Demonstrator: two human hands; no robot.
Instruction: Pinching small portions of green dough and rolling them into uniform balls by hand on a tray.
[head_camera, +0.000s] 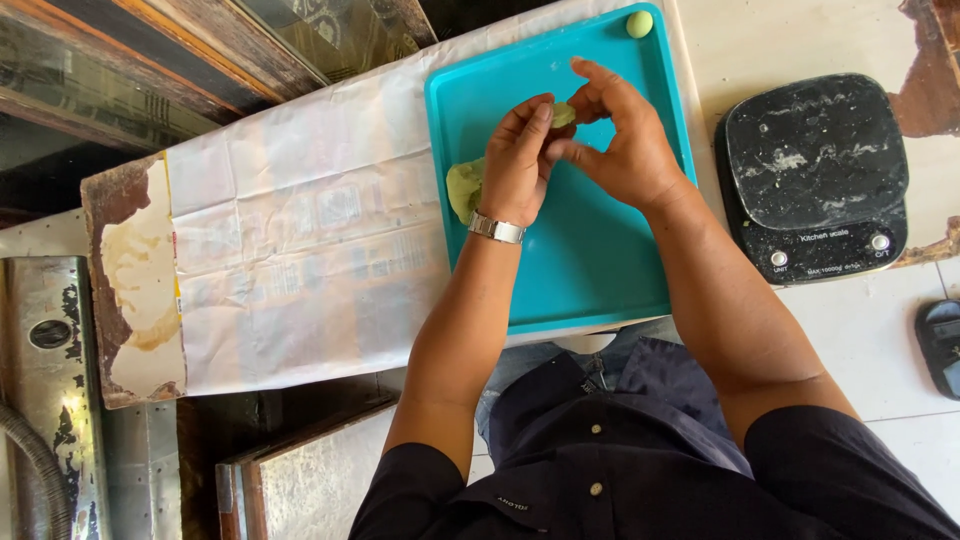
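Note:
Both my hands meet over a turquoise tray (600, 270). My left hand (520, 160), with a metal watch on its wrist, and my right hand (625, 140) pinch a small piece of pale green dough (564, 114) between their fingertips. A larger lump of the same green dough (464, 188) lies on the tray, partly hidden under my left hand. One small round green dough ball (639, 24) sits in the tray's far right corner.
A black kitchen scale (815, 175) dusted with flour stands right of the tray. White paper (300, 250) covers the worktop to the left, beside worn board and metal. A dark sandal (942, 345) lies on the tiled floor at right.

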